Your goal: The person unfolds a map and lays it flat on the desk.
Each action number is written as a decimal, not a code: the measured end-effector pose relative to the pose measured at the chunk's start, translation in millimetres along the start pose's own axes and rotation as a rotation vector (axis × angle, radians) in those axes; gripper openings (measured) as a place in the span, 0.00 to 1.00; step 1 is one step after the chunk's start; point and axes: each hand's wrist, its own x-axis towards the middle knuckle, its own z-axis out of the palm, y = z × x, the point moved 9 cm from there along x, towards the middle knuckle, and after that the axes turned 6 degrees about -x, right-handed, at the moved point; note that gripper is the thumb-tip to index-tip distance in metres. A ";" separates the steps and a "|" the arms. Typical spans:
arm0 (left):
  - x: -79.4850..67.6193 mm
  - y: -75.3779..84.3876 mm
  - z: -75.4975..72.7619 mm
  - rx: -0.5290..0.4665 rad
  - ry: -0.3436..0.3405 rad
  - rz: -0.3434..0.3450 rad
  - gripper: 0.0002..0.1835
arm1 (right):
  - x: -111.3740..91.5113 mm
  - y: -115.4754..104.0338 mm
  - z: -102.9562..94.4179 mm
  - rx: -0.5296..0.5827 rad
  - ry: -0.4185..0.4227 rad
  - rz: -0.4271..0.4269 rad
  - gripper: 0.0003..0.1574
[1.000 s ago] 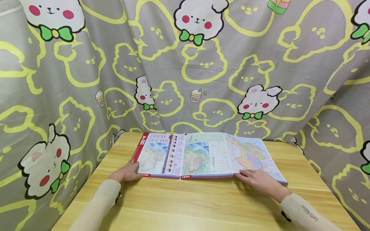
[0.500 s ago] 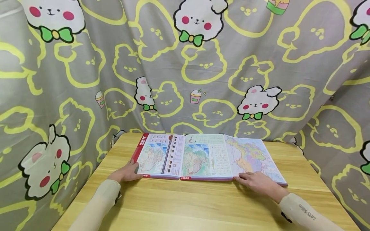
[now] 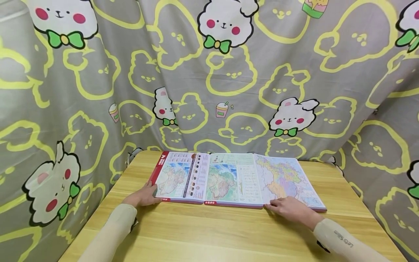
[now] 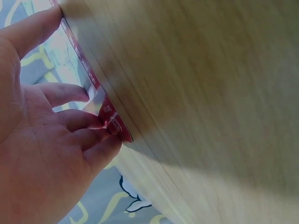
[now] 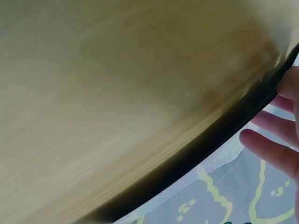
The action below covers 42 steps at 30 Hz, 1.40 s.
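Note:
A folding map (image 3: 226, 185) lies spread in three panels along the back of the table, with printed maps and a red strip on the left panel. My left hand (image 3: 142, 195) rests at its front left corner; in the left wrist view, the fingers (image 4: 103, 151) touch the red edge and the thumb reaches another part of it. My right hand (image 3: 289, 209) lies on the front of the right panel, fingers extended over the sheet. In the right wrist view, the thumb is at the dark front edge, and the fingers (image 5: 266, 147) are spread beyond it.
The wooden table (image 3: 209, 236) stretches in front of the map. A grey curtain (image 3: 235, 83) with yellow outlines and white cartoon animals hangs behind it and along both sides, close to the table's edges.
The front edge of the middle and right panels has come down slightly toward me, along with my right hand. My left hand stays at its corner.

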 end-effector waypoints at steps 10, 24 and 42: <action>-1.4 0.9 0.6 -0.009 -0.003 -0.011 0.49 | -0.3 -1.3 7.2 -0.012 0.002 -0.014 0.21; 0.3 3.1 1.3 0.000 0.008 0.019 0.48 | -6.4 -1.8 1.5 0.025 -0.022 0.020 0.23; -10.5 52.4 -4.2 0.159 0.122 0.180 0.34 | -10.6 7.2 -5.2 0.065 -0.075 0.167 0.20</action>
